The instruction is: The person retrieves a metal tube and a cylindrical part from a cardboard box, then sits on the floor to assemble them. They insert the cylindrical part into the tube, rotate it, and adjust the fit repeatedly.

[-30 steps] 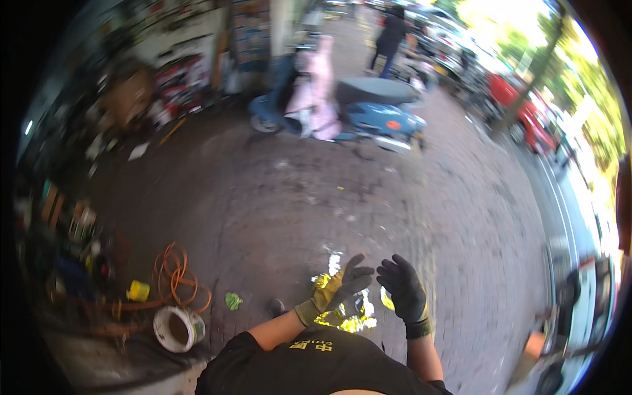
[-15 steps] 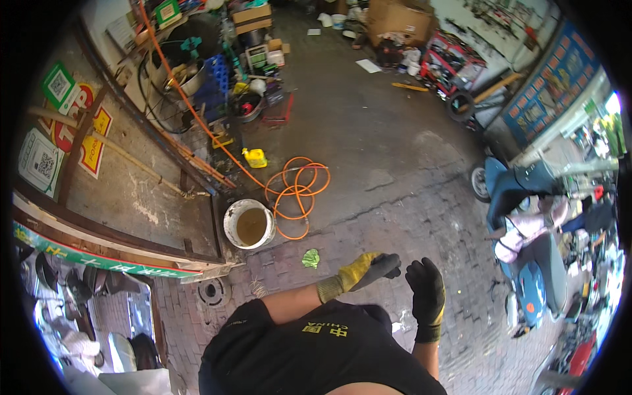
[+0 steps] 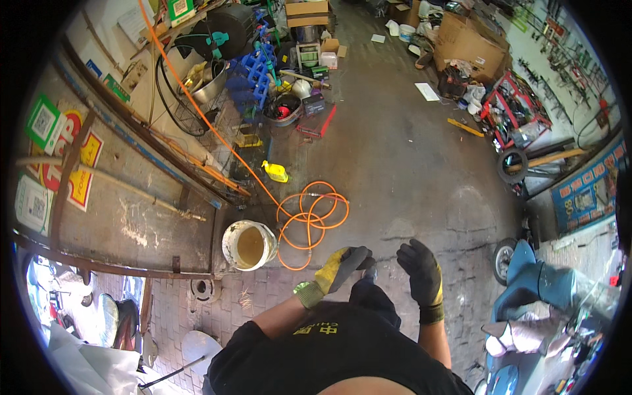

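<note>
My left hand (image 3: 341, 268), in a yellow work glove with a dark grey palm, is held in front of my body. Its fingers are loosely bent and nothing shows in them. My right hand (image 3: 421, 273) wears a matching glove and is raised a little way to the right, fingers slightly curled and apart, also without anything in it. The two hands do not touch. Below my left wrist, a bright green leafy scrap (image 3: 301, 287) on the bricks is mostly covered. Nearest to the left hand lies a coiled orange hose (image 3: 309, 220).
A white bucket (image 3: 232, 245) of murky water stands left, beside a wooden panel (image 3: 141, 224). Beyond are a yellow jug (image 3: 275, 172) and cluttered tools. At right are a parked blue scooter (image 3: 520, 280), a tire (image 3: 512, 164), a red tool cart (image 3: 510, 99) and a cardboard box (image 3: 471, 46).
The view has shifted forward, showing more of the workshop floor ahead. My left wrist now covers most of the green scrap; a foot shows below the hands. Both hands still hold nothing visible.
</note>
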Available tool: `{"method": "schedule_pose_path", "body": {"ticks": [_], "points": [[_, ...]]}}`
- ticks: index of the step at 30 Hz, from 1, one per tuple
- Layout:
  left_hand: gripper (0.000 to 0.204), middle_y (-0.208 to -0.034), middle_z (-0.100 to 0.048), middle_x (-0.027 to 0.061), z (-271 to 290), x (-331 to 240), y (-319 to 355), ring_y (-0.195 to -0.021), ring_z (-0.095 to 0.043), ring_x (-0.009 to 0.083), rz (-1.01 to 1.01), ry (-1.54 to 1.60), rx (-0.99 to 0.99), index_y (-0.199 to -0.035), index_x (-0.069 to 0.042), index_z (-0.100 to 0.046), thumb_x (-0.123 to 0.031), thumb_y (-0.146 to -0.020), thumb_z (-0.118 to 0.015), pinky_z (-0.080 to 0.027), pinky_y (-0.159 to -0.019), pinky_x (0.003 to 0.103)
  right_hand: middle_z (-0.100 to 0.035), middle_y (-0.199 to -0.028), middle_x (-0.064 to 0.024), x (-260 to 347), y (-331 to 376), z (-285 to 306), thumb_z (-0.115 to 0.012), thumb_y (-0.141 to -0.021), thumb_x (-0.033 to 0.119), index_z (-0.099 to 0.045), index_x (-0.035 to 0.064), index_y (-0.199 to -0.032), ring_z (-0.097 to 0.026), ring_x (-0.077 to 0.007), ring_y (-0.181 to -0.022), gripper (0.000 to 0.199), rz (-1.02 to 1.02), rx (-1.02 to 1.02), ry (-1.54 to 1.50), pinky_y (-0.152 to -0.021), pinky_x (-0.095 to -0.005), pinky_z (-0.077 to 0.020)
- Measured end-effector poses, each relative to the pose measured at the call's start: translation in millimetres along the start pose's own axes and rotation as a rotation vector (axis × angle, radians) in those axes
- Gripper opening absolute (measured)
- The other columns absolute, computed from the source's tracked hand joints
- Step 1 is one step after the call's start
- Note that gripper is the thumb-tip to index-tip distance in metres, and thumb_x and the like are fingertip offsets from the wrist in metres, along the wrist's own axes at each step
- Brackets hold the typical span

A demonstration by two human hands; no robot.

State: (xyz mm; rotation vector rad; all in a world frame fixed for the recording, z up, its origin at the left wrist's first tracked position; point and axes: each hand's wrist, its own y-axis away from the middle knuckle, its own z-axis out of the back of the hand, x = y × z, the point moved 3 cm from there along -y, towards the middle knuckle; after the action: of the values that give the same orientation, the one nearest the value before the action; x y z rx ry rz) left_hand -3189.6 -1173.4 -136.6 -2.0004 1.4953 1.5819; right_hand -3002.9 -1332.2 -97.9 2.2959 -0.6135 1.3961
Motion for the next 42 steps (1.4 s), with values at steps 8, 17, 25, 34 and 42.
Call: {"method": "schedule_pose_path", "body": {"ticks": [8, 17, 25, 34, 42], "points": [[0.037, -0.126, -0.071, 0.0135, -2.1, -108.3, -113.2, -0.119, -0.068, 0.0235, -0.302, 0.268, -0.116, -0.138, 0.001, -0.060, -0.016, -0.106, -0.062, -0.052, -0.103, 0.036, -0.068, -0.133, -0.0210, 84.6, -259.8, -3.6, -0.053, -0.108, 0.037, -0.054, -0.0027, -0.145, -0.068, -0.0325, -0.122, 0.054, -0.101, 0.246, -0.025, -0.109, -0.0454, -0.0508], [0.039, -0.119, -0.073, 0.0147, 15.6, -239.9, -332.9, -0.113, -0.070, 0.0239, -0.427, 0.260, -0.284, -0.131, 0.005, -0.065, -0.027, -0.109, -0.057, -0.054, -0.102, 0.039, -0.067, -0.133, -0.0210, 90.5, -506.2, -22.9, -0.053, -0.108, 0.030, -0.053, -0.0029, -0.145, -0.067, -0.0331, -0.122, 0.049, -0.293, 0.252, 0.041, -0.111, -0.0465, -0.0499], [0.046, -0.137, -0.065, 0.0160, 44.0, -375.6, -505.7, -0.119, -0.068, 0.0259, -0.358, 0.066, -0.097, -0.142, 0.005, -0.057, -0.029, -0.112, -0.051, -0.048, -0.111, 0.039, -0.064, -0.141, -0.0183, 156.9, -686.9, 37.8, -0.043, -0.111, 0.044, -0.052, 0.0031, -0.149, -0.062, -0.0325, -0.129, 0.056, -0.233, 0.178, -0.022, -0.113, -0.0477, -0.0466], [0.057, -0.138, -0.064, 0.0115, 85.4, -421.1, -738.3, -0.126, -0.061, 0.0225, -0.374, 0.136, -0.512, -0.151, -0.003, -0.051, -0.042, -0.109, -0.055, -0.047, -0.108, 0.039, -0.053, -0.154, -0.0141, 85.9, -913.1, -17.4, -0.035, -0.116, 0.027, -0.050, 0.0039, -0.150, -0.052, -0.0228, -0.141, 0.044, -0.456, 0.652, -0.043, -0.117, -0.0423, -0.0421], [0.038, -0.117, -0.067, 0.0074, 182.4, -506.4, -860.4, -0.101, -0.064, 0.0205, -0.441, 0.213, -0.948, -0.129, -0.002, -0.064, -0.032, -0.107, -0.058, -0.052, -0.088, 0.035, -0.063, -0.132, -0.0045, 82.6, -1072.3, -142.9, -0.047, -0.112, 0.033, -0.058, 0.0074, -0.136, -0.059, -0.0160, -0.125, 0.036, -0.626, 0.995, -0.052, -0.109, -0.0350, -0.0459]]}}
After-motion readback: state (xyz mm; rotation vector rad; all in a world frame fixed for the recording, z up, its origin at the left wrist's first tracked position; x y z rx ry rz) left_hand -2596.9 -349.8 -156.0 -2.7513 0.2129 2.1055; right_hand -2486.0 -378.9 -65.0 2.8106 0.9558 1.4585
